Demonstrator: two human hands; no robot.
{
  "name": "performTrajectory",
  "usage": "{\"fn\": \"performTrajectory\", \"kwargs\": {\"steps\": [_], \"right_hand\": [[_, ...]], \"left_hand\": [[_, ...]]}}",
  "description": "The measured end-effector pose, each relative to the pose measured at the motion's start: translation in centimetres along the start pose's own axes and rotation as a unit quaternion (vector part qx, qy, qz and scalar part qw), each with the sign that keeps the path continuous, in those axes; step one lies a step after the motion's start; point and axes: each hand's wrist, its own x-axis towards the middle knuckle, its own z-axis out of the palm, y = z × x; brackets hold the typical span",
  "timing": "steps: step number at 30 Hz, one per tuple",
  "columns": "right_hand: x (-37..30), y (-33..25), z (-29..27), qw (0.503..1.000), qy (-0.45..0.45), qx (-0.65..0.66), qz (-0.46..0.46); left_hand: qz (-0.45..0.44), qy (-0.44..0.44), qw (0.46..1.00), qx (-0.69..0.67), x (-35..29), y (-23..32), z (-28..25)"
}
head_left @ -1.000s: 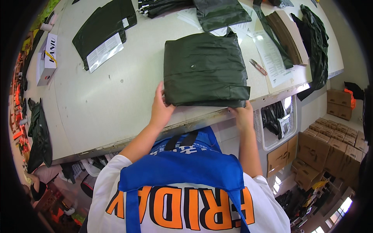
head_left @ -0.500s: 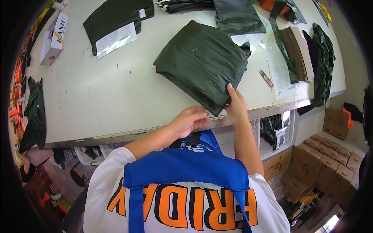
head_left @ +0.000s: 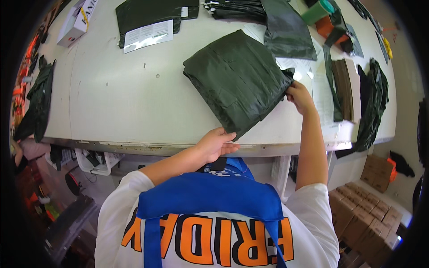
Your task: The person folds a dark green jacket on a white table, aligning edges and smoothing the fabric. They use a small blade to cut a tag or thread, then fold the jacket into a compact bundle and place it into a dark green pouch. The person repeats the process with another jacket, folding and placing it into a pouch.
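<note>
Grips the right corner of a dark green bundle (head_left: pixel 237 82) with the right hand (head_left: pixel 301 96); touches its front corner with the left hand (head_left: pixel 213 145), cannot tell whether clamped; spreads both apart, probably to steady loose folds near the surface's (head_left: pixel 116 105) front edge

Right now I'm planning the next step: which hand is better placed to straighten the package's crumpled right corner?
Probably the right hand: it touches that corner, while the left hand is at the near corner of the dark package.
</note>
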Motion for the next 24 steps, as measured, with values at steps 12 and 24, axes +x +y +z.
{"fn": "performTrajectory", "kwargs": {"steps": [12, 24], "right_hand": [[0.1, 3.0, -1.4, 0.943, -0.099, 0.288, -0.134], [-2.0, 4.8, -2.7, 0.978, -0.079, 0.19, -0.041]], "left_hand": [[0.406, 0.022, 0.898, 0.167, 3.4, -2.7, 1.1], [0.415, 0.062, 0.894, 0.156, 5.9, -3.5, 1.6]]}}
